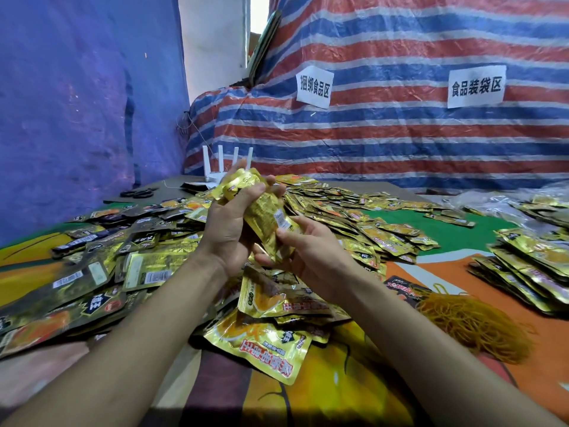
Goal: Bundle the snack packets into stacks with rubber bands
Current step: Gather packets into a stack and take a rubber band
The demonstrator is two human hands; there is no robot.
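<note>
At centre frame, a stack of packets (267,215) sits tilted above the table (462,231). The left hand (226,226) grips its upper end, fingers curled round it. The right hand (311,254) pinches its lower end. Loose packets (147,266) lie all around. Rubber bands (474,325) lie at lower right.

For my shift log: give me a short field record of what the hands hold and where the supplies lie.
held: stack of gold packets, lifted above the table
left hand: grips its upper end
right hand: grips its lower end
band on stack: cannot tell
rubber bands: loose pile at right
loose packets: heaped across the table
scissors: far left
</note>
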